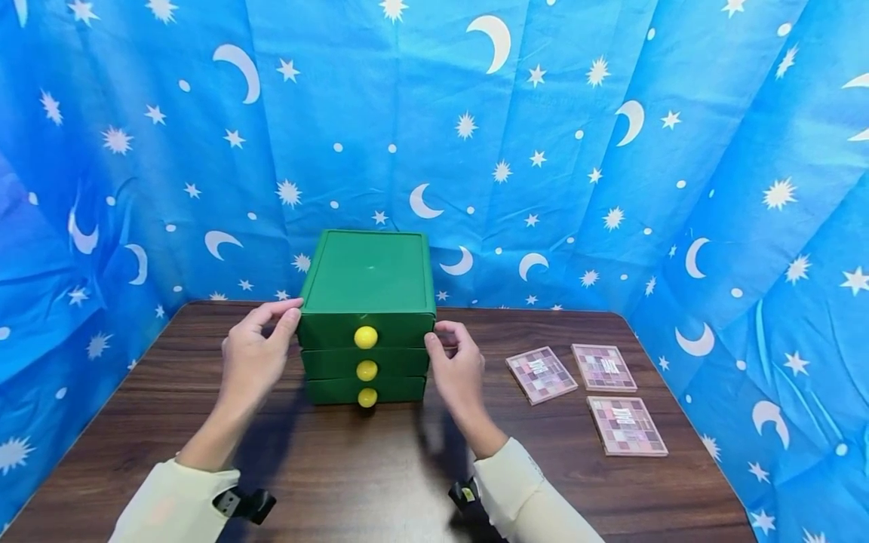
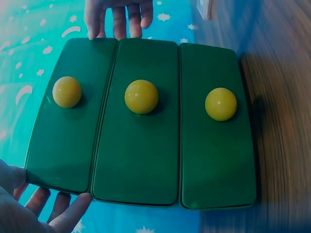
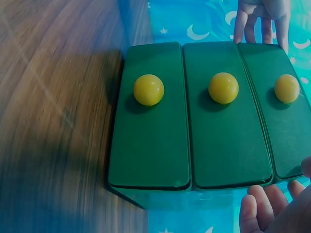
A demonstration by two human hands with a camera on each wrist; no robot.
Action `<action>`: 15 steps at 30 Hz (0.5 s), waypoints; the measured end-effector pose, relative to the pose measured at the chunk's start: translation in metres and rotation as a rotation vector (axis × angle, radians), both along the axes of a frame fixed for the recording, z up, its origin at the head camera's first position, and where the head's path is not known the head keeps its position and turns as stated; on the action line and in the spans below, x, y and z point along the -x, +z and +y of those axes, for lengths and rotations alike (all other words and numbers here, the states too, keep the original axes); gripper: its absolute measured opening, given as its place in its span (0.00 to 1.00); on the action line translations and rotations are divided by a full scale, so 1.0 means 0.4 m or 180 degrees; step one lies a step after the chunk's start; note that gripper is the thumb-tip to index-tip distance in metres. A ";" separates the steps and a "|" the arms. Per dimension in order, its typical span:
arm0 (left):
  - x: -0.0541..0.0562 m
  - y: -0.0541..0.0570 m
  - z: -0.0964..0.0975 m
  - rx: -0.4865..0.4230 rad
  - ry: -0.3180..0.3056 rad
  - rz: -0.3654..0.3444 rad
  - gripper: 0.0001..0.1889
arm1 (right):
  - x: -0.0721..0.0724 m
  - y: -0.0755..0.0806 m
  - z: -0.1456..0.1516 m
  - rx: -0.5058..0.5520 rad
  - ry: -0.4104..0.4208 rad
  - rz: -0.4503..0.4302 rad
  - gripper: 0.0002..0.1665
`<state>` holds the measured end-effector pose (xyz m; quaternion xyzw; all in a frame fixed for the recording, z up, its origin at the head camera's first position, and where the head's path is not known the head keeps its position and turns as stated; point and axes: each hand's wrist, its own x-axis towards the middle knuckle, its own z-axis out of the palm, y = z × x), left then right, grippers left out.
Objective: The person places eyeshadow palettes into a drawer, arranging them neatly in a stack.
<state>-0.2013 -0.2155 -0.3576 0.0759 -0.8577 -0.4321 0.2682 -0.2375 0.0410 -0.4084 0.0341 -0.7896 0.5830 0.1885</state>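
A green box of three stacked drawers [image 1: 370,275] stands upright on the table, each drawer front bearing a round yellow knob [image 1: 366,337]. All three drawers are pushed in. At its upper left front corner, my left hand [image 1: 253,358] touches the box with the thumb and fingertips. My right hand [image 1: 460,369] rests its fingertips against the upper right side. From the left wrist view, the left hand's fingers [image 2: 73,211] lie fairly straight along the side wall. Loosely bent right fingers [image 3: 262,206] show beside the box in the right wrist view.
Three flat square palettes with checkered pinkish covers lie right of the box: one nearer [image 1: 541,375], one farther back [image 1: 604,367], one in front [image 1: 627,426]. The brown wooden table [image 1: 366,475] ends at a blue curtain [image 1: 434,151] with moons and stars.
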 end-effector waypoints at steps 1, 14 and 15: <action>0.002 0.000 0.009 -0.0014 -0.0037 0.0013 0.17 | 0.000 0.001 0.009 -0.0002 -0.0026 -0.0001 0.11; 0.052 -0.010 0.128 -0.0070 -0.0512 0.0227 0.15 | 0.012 -0.007 0.135 0.0092 -0.0308 0.0063 0.11; 0.056 -0.011 0.135 -0.0067 -0.0534 0.0246 0.15 | 0.014 -0.009 0.143 0.0086 -0.0342 0.0074 0.11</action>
